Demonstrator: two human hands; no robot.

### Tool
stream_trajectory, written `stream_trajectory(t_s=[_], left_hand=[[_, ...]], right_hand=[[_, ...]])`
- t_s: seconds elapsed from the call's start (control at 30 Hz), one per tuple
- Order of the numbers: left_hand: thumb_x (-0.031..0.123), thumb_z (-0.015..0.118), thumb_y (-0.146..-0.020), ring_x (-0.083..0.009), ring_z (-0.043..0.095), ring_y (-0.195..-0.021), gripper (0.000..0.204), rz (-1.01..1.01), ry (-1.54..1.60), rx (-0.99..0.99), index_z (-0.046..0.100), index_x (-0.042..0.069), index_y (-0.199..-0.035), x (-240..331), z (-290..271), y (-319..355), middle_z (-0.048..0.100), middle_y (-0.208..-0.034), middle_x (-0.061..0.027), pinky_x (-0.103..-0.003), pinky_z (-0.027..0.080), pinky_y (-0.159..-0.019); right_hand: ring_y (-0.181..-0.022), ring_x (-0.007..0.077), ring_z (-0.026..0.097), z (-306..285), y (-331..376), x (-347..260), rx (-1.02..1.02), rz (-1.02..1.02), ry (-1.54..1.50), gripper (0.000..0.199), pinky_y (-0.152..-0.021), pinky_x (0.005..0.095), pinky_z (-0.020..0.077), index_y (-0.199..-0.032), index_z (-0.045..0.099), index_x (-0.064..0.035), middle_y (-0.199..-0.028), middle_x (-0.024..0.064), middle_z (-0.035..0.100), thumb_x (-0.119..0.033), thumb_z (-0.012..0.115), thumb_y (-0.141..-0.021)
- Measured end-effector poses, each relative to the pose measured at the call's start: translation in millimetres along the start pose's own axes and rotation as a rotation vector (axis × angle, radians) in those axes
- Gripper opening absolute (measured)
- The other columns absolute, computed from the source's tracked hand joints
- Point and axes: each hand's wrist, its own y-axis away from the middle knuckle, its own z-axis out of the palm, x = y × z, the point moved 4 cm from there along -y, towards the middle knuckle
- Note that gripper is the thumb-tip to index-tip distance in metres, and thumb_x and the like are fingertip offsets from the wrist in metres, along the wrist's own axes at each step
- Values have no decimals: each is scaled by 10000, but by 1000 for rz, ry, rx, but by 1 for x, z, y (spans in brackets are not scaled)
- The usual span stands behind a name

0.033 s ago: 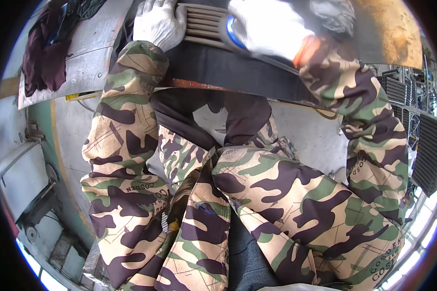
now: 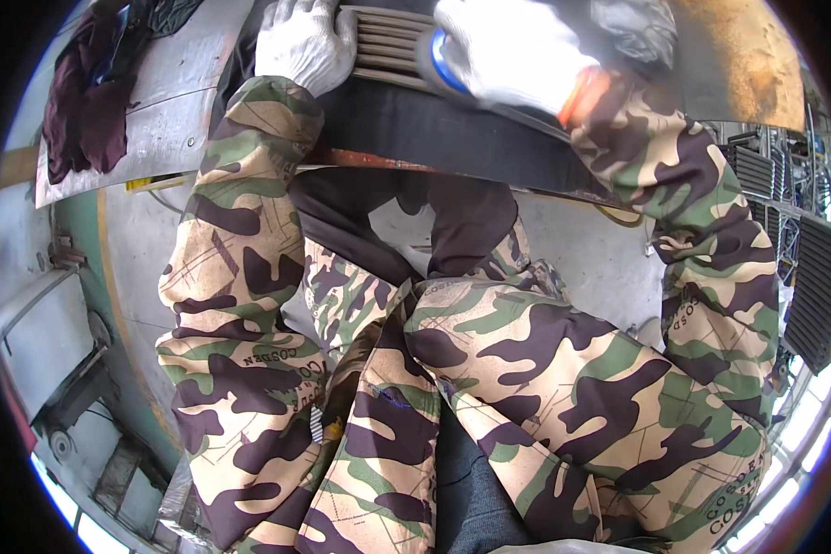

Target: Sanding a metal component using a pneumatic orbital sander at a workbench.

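A slatted metal grille (image 2: 395,46) with long parallel bars lies on a black sheet (image 2: 434,129) over the table. My left hand (image 2: 307,44), in a white knit glove, rests flat at the left end of the grille with its fingers stretched out. Over the grille's right part my right hand (image 2: 512,55), also in a white glove, is closed round a round tool with a blue rim (image 2: 446,63). Motion smears this hand and the tool, so the tool's exact kind is unclear. The glove hides the grille's right end.
A dark maroon cloth (image 2: 90,115) hangs over the table's left side. Crumpled clear plastic (image 2: 632,32) lies beyond my right hand, near a rust-stained board (image 2: 757,65). Racks with dark slatted parts (image 2: 808,286) stand at the right. A wheeled unit (image 2: 51,342) is at the left.
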Motion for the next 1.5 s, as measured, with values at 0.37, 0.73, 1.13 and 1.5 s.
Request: stream_trajectory(t_s=[0.37,0.73,1.13,1.5], left_hand=[[190,623,-914,-449,582,-1220,349,-25,-55,29,667,-30,-1181,-1,3,-1,662,-1235,-229,-529,437,-1077],[210,600,-932,-436,593,-1193,322,-43,-86,41,680,-13,-1149,3,3,-14,674,-1199,-222,-522,439,-1068],[199,582,-949,-438,584,-1184,314,-20,-74,20,676,-27,-1145,5,3,-16,668,-1195,-215,-528,438,-1051],[283,555,-1002,-403,578,-1283,361,127,-330,-84,687,64,-1258,-17,21,-6,674,-1327,-158,-496,422,-1119]], right_hand=[[-794,378,638,-21,-4,-26,-57,31,-15,181,-647,523,537,-950,616,-61,-880,177,599,-233,630,-898],[-816,380,634,-28,9,-23,-100,52,-1,195,-648,522,539,-969,630,-55,-892,188,598,-235,630,-896],[-757,392,623,-35,34,11,27,68,91,175,-626,530,521,-928,616,-50,-847,194,597,-219,637,-888],[-859,352,646,-20,72,26,-45,71,146,188,-731,450,538,-1001,621,-63,-965,161,628,-203,672,-887]])
